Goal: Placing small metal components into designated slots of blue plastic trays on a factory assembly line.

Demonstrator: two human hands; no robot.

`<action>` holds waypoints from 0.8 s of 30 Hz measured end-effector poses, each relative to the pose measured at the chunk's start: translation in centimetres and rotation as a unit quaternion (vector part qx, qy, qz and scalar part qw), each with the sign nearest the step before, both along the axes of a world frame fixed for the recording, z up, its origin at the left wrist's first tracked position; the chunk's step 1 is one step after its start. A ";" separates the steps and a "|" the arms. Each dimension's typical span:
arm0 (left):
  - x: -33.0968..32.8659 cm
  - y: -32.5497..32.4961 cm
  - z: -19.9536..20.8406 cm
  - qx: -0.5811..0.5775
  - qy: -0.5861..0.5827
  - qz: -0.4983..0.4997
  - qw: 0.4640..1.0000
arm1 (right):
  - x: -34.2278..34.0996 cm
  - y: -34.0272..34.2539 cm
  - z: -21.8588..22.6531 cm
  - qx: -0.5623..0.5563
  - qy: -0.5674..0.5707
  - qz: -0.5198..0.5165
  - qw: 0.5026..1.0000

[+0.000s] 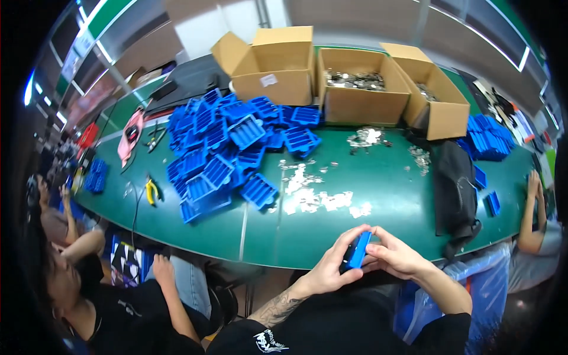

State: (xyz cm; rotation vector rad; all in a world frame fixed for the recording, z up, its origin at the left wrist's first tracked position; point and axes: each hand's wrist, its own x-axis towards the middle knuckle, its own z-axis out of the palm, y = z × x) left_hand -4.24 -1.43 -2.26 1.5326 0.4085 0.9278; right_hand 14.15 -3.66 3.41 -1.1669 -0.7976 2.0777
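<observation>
Left hand (331,266) and right hand (397,258) close together, both gripping one small blue case (358,251) between fingers; case is held at near edge of green table (319,234), narrow side turned upward; beyond hands, shiny metal pieces (305,200) lie scattered on table; to left of them, big heap of blue trays (214,171) in disorder; yellow pliers (151,192) lie left of heap, black bag (454,186) at right; three open cardboard boxes (364,106) stand along far side
</observation>
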 end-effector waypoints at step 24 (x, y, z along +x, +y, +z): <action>-6.7 1.4 -1.5 -0.442 -0.397 0.073 0.801 | -8.5 11.6 -5.6 0.622 -0.500 0.108 0.593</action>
